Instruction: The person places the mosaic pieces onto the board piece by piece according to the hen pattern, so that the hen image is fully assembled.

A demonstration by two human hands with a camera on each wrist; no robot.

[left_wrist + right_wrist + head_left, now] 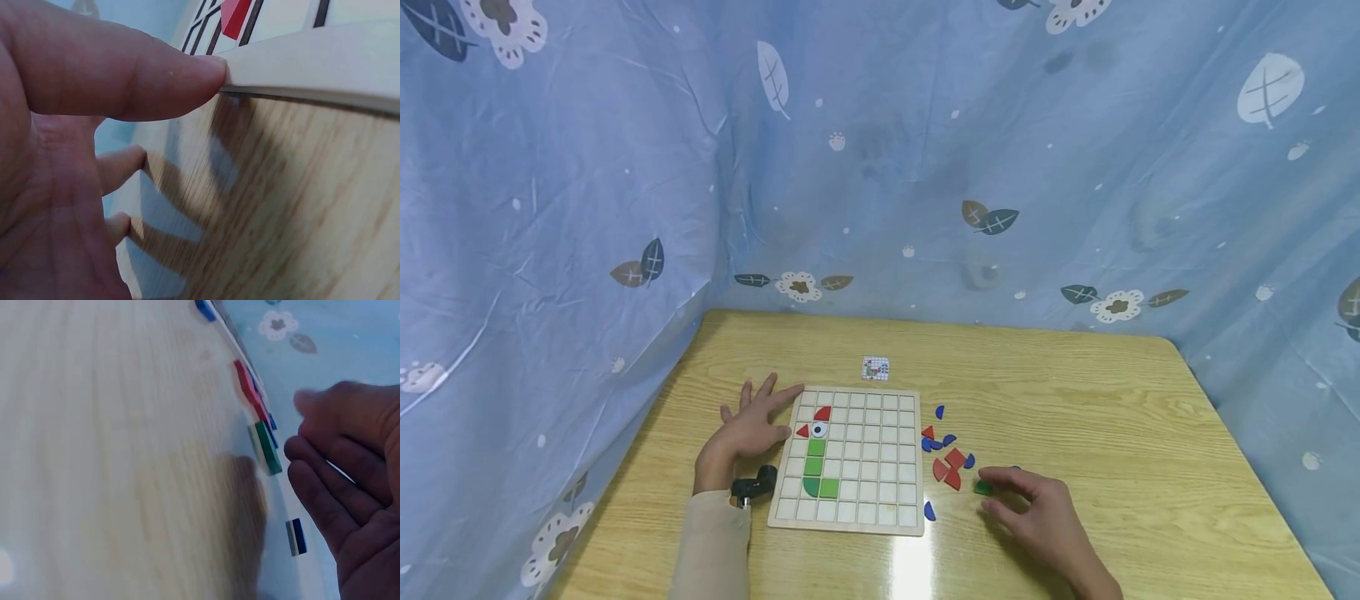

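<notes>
My left hand [748, 429] lies at the left edge of a white gridded board [857, 528], fingers spread. In the left wrist view its thumb [175, 78] touches the board's side. On the grid are a red quarter-circle [823, 413], a red triangle [803, 431], an eye tile [818, 430], three light green squares [816, 447] and a dark green quarter-circle [812, 487]. Over the table at right, my right hand [1045, 512] has thumb and fingers apart on either side of a dark green piece [982, 487]. That green piece [267, 448] lies on the tabletop, apart from the fingertips.
Between board and right hand lie several blue half-circle pieces [950, 439] and red pieces [955, 457]. A small printed picture card [876, 368] is behind the board. Blue patterned cloth [880, 167] hangs along the wooden table's [1075, 392] back and sides.
</notes>
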